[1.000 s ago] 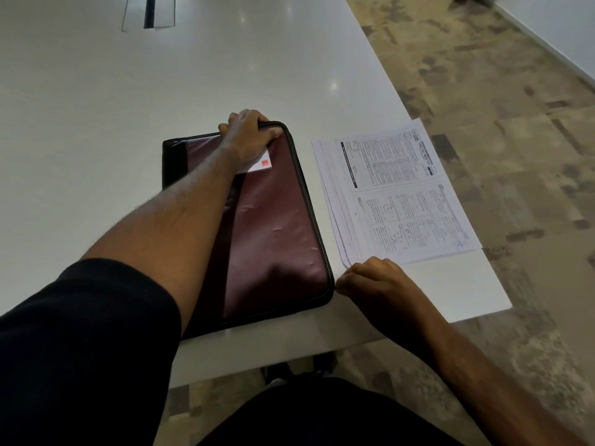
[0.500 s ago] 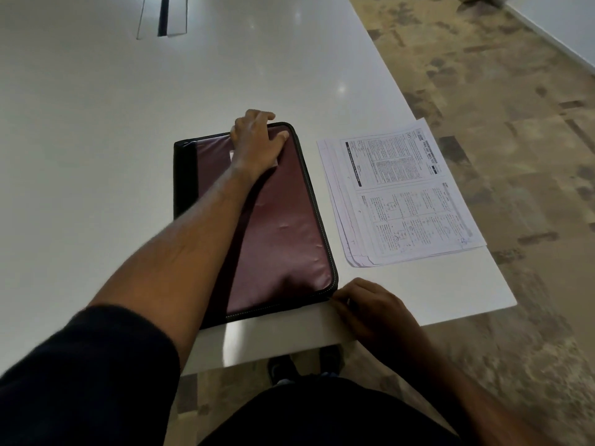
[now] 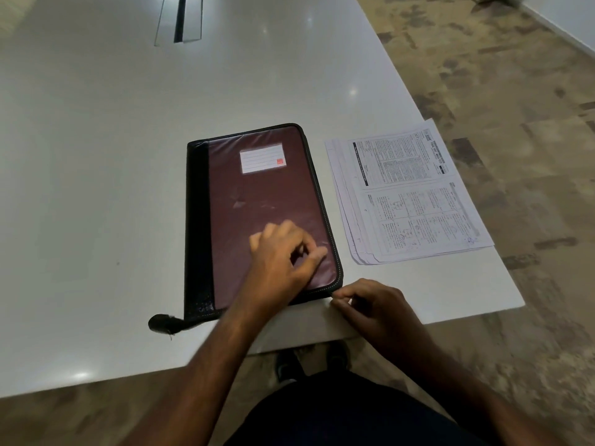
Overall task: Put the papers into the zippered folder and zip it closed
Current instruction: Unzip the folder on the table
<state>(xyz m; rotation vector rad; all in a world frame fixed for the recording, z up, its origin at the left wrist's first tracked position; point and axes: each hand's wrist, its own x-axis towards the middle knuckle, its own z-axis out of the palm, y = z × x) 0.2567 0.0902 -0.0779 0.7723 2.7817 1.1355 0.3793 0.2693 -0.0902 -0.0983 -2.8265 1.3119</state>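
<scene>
Table (image 3: 96, 156): white, with its near right corner by the person. All task items lie on it.

Folder (image 3: 257, 201): maroon cover, black spine on the left, lying flat and shut. Its long axis runs away from the person, label end far. A dark tab (image 3: 161, 322) sticks out at the near left corner, probably a strap or pull; which, I cannot tell.

Papers (image 3: 409, 194): a loose stack just right of the folder, apart from it, long axis roughly parallel to it, near the table's right edge. None is inside the folder yet.

Left hand (image 3: 283, 255): lies on the cover's near right part, fingers loosely curled and pointing toward the zipper edge. It holds nothing.

Right hand (image 3: 373, 304): at the folder's near right corner, thumb and forefinger drawn together against the edge as if pinching something small. Whether a zipper pull is between them I cannot tell.

Judgement: opening is the step in hand. The zipper edge lies directly ahead of the right hand, and the papers lie beyond it on the same side, so the right hand is nearer to both.
</scene>
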